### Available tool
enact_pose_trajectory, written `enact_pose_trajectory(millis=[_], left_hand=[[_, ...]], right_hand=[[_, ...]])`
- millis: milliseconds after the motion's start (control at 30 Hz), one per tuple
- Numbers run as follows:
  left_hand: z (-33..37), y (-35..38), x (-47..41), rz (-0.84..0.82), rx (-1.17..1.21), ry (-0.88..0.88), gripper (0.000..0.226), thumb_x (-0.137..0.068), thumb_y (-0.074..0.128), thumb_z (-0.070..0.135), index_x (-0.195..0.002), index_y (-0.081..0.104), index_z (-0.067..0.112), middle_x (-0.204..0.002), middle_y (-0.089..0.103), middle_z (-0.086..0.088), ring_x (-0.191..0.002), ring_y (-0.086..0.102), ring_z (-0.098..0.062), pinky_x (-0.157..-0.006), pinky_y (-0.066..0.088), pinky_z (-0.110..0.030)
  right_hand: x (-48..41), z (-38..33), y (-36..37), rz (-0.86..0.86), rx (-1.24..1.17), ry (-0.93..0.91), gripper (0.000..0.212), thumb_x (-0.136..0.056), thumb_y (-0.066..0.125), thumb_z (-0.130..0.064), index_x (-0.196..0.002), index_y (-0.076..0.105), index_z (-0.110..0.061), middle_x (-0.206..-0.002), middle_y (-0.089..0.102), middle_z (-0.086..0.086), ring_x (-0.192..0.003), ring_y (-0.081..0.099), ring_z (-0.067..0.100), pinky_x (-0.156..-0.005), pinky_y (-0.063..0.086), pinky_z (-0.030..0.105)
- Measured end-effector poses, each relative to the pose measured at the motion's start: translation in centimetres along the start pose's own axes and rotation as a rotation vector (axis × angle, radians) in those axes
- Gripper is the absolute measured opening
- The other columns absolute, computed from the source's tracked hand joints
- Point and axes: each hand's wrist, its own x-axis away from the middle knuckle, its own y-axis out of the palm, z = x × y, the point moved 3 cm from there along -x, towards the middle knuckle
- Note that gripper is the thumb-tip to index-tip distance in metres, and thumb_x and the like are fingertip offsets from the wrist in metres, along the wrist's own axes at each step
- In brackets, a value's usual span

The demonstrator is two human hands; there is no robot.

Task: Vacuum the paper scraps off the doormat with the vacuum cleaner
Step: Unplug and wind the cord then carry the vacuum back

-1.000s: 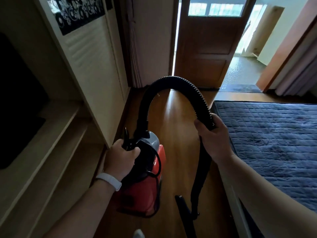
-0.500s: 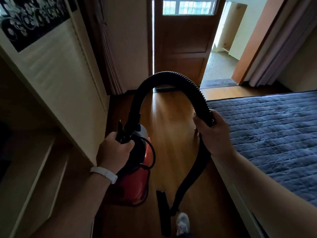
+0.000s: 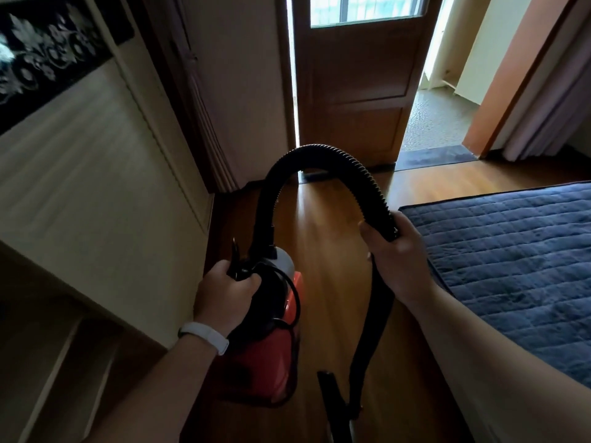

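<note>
The left hand [image 3: 225, 294] is gripping the red vacuum cleaner [image 3: 268, 356] (held above the floor [image 3: 323, 238]), right hand [image 3: 396, 254] fingers clasping its hose [image 3: 323, 155].

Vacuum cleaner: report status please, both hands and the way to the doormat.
Left hand grips vacuum cleaner by handle. Right hand grips hose. Doormat ahead, scraps not visible. Blue mattress close on right.

Home bedroom: quilted bed [image 3: 518, 266], wooden door [image 3: 358, 91], wood floor [image 3: 335, 251]
</note>
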Motion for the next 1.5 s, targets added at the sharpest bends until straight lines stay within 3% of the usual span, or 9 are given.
enact_pose_trajectory(millis=[200, 500, 700, 933, 1067, 1167, 1367, 1500], left_hand=[[3.8, 2.4, -6.6, 0.021, -0.014, 0.045, 0.021, -0.073, 0.065, 0.032, -0.075, 0.06, 0.011, -0.063, 0.066, -0.012, -0.057, 0.064, -0.028, -0.048, 0.047, -0.032], [7.2, 5.3, -17.5, -0.016, 0.013, 0.074, 0.021, -0.068, 0.063, 0.033, -0.072, 0.06, 0.012, -0.063, 0.066, -0.009, -0.055, 0.065, -0.027, -0.052, 0.054, -0.044], [7.2, 7.5, -27.7, -0.068, 0.052, 0.072, 0.016, -0.074, 0.07, 0.023, -0.071, 0.058, 0.012, -0.065, 0.064, -0.008, -0.06, 0.064, -0.028, -0.054, 0.052, -0.04], [8.5, 7.3, -40.2, -0.134, 0.058, 0.115, 0.018, -0.077, 0.072, 0.023, -0.072, 0.056, 0.016, -0.068, 0.062, -0.002, -0.064, 0.061, -0.021, -0.057, 0.05, -0.035], [9.3, 7.4, -45.9, -0.169, 0.022, 0.141, 0.019, -0.077, 0.072, 0.024, -0.073, 0.056, 0.015, -0.069, 0.062, -0.005, -0.065, 0.061, -0.023, -0.059, 0.052, -0.038], [9.9, 7.5, -49.0, -0.179, 0.016, 0.139, 0.02, -0.078, 0.073, 0.024, -0.073, 0.056, 0.014, -0.07, 0.062, -0.006, -0.065, 0.061, -0.024, -0.061, 0.053, -0.041], [11.4, 9.0, -54.8, -0.209, 0.001, 0.134, 0.021, -0.077, 0.072, 0.024, -0.071, 0.057, 0.012, -0.068, 0.062, -0.007, -0.062, 0.061, -0.023, -0.054, 0.049, -0.036], [12.7, 11.2, -58.3, -0.221, 0.013, 0.12, 0.019, -0.077, 0.072, 0.021, -0.069, 0.057, 0.012, -0.065, 0.063, -0.006, -0.06, 0.062, -0.023, -0.053, 0.049, -0.034]], right_hand=[[-8.4, 1.2, 0.2, -0.011, -0.012, -0.005, 0.01, -0.09, 0.071, -0.03, -0.09, 0.062, -0.025, -0.062, 0.063, -0.002, -0.052, 0.062, 0.011, -0.046, 0.045, 0.02], [-18.6, 2.0, 3.2, 0.003, 0.007, -0.049, 0.012, -0.091, 0.071, -0.021, -0.092, 0.06, -0.017, -0.066, 0.06, 0.004, -0.051, 0.057, 0.011, -0.045, 0.044, 0.017], [-25.6, 3.5, 8.5, 0.074, 0.086, -0.023, 0.013, -0.09, 0.072, -0.026, -0.094, 0.061, -0.02, -0.067, 0.062, 0.003, -0.052, 0.059, 0.011, -0.046, 0.043, 0.017], [-33.3, 2.6, 15.0, 0.178, 0.133, 0.006, 0.019, -0.089, 0.072, -0.027, -0.084, 0.057, -0.036, -0.061, 0.062, -0.016, -0.051, 0.061, 0.01, -0.045, 0.045, 0.017], [-36.3, 2.8, 17.1, 0.235, 0.145, 0.014, 0.017, -0.089, 0.072, -0.026, -0.085, 0.057, -0.034, -0.062, 0.061, -0.007, -0.053, 0.062, 0.013, -0.046, 0.046, 0.017], [-38.4, 2.9, 18.2, 0.241, 0.131, 0.027, 0.017, -0.09, 0.072, -0.026, -0.084, 0.057, -0.033, -0.059, 0.06, -0.01, -0.051, 0.06, 0.012, -0.047, 0.046, 0.019], [-43.8, 4.6, 20.0, 0.218, 0.091, 0.053, 0.015, -0.091, 0.071, -0.027, -0.084, 0.059, -0.033, -0.059, 0.058, -0.011, -0.053, 0.06, 0.018, -0.054, 0.05, 0.034], [-48.3, 6.2, 20.8, 0.211, 0.051, 0.073, 0.015, -0.091, 0.071, -0.025, -0.084, 0.061, -0.033, -0.057, 0.061, -0.009, -0.052, 0.059, 0.014, -0.052, 0.047, 0.029]])
